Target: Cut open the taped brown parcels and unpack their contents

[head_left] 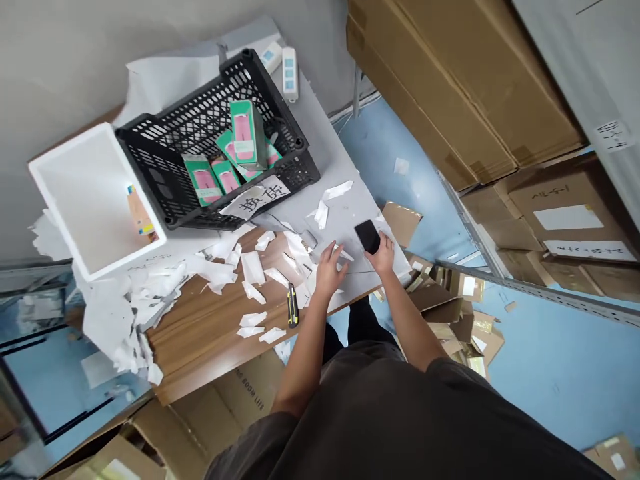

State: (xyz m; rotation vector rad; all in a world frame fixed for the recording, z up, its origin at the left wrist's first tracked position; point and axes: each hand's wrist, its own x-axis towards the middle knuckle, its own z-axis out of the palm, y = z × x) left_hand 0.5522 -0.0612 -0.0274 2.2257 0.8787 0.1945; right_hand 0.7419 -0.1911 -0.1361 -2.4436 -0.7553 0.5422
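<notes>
My right hand (pixel 383 255) grips the near end of a black smartphone (pixel 367 235), its thumb at one side and fingers at the other, over the grey-covered right part of the table. To the left of it, my left hand (pixel 330 270) has its fingers apart above the same surface, beside torn white paper scraps (pixel 295 257); it appears to hold nothing. A black and yellow utility knife (pixel 293 305) lies on the wood, left of my left forearm. Beyond my hands stands a black plastic crate (pixel 300 167) with several green and pink boxes (pixel 245 133) in it.
A white foam box (pixel 75 200) stands left of the crate on the wooden table (pixel 200 347). White power strips (pixel 290 73) lie at the far edge. Torn paper (pixel 125 320) heaps at the left. Cardboard cartons (pixel 565 207) fill shelving at right; flattened cardboard (pixel 445 300) litters the blue floor.
</notes>
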